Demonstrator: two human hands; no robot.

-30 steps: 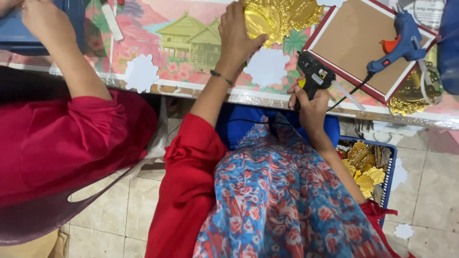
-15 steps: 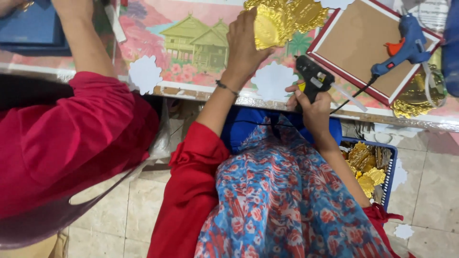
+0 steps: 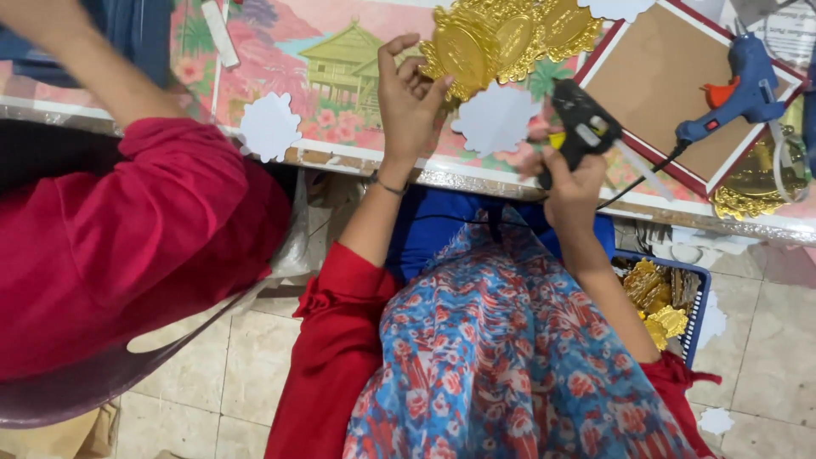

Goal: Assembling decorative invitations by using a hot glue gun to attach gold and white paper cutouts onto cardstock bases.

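Fabric first, nearest the camera: a blue and red floral skirt [image 3: 510, 357] fills the lap, red sleeves on both sides. Down at the right, on the tiled floor, sits a blue basket [image 3: 693, 310] with gold pieces in it. At far left a co-worker's red sleeve [image 3: 119, 246] crowds in, that arm reaching up onto the table.

Now the hands. The right hand [image 3: 571, 183] is wrapped fully around the grip of a black glue gun [image 3: 580, 127], its pale nozzle angling down and to the right, away from the ornament. The left hand [image 3: 410, 102] is raised at the table edge, thumb and fingers pinching the lower left rim of a gold ornament [image 3: 493, 38], tipped up off the table.

Here is the key relation: the ornament lies up and to the left of the glue gun, its long axis running left to right across the top of the view, and the left hand is on it while the right hangs just below its right half.

Further out, on the picture-printed table cover [image 3: 340, 68], white scalloped cutouts [image 3: 497, 119] lie beneath the ornament. Beyond, a brown framed board [image 3: 654, 93] carries a blue glue gun [image 3: 739, 89], lying untouched.
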